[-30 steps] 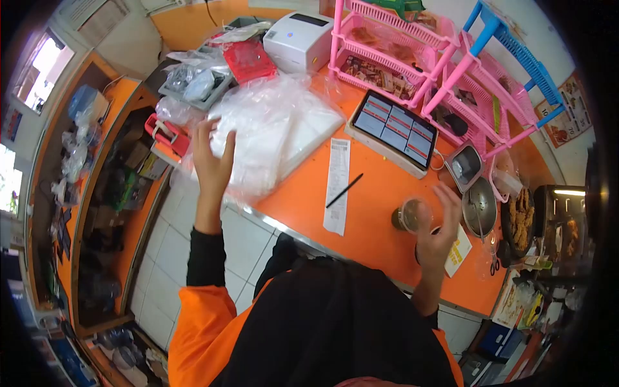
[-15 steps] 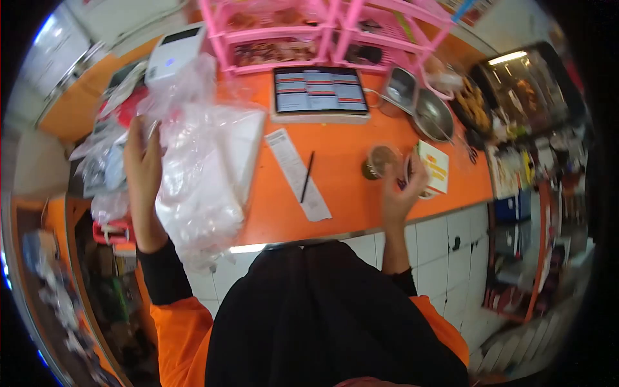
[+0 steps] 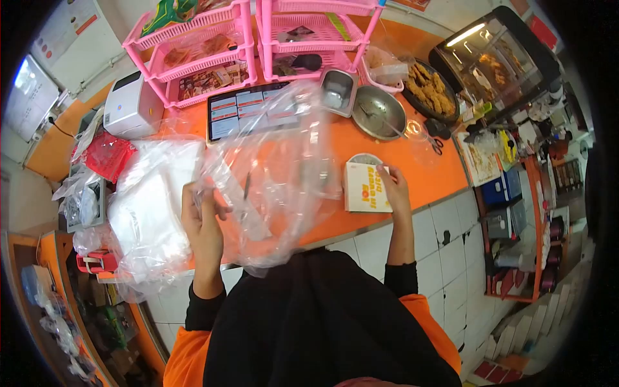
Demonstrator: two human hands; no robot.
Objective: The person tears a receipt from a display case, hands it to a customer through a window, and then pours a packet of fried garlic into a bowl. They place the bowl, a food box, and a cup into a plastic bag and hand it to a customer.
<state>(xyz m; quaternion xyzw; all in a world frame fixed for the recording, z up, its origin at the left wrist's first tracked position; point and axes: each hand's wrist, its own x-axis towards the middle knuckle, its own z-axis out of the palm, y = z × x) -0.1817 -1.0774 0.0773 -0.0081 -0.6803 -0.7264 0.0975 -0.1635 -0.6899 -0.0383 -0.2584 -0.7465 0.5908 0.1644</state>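
My left hand is closed on the edge of a clear plastic bag, which hangs open over the counter's middle, partly smeared by motion. Through it a paper receipt and a dark pen show faintly. My right hand grips the right side of a small white box with yellow lettering. Close behind this box is the round rim of a cup, mostly hidden. A stack of white plastic bags lies left of my left hand.
A tablet stands at the back below pink racks. Metal bowl, square metal pan, fried food on a black tray and scissors sit at back right. A white printer stands at back left.
My left hand has moved right from the bag pile, drawing a clear bag across the counter. My right hand has taken hold of the box, now turned and in front of the cup. The view has shifted.
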